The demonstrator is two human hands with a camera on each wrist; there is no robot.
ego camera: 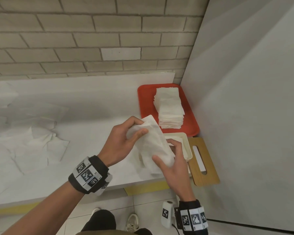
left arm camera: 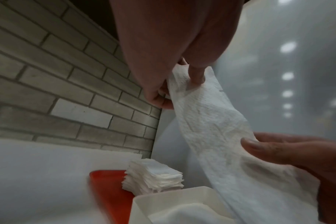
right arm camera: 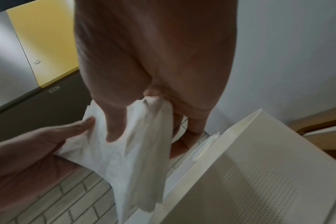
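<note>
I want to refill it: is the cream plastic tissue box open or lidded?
Open. The cream plastic tissue box has no lid on; the slotted wooden lid lies beside it.

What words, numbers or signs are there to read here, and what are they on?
No word, brand or number is readable.
Left wristband: black-and-white square code patterns, no letters.
Right wristband: the same patterns.
White device beside it: one such square.
Small label on the dark panel: too blurred to read.
Held napkin, red tray, white box: no print visible.
</note>
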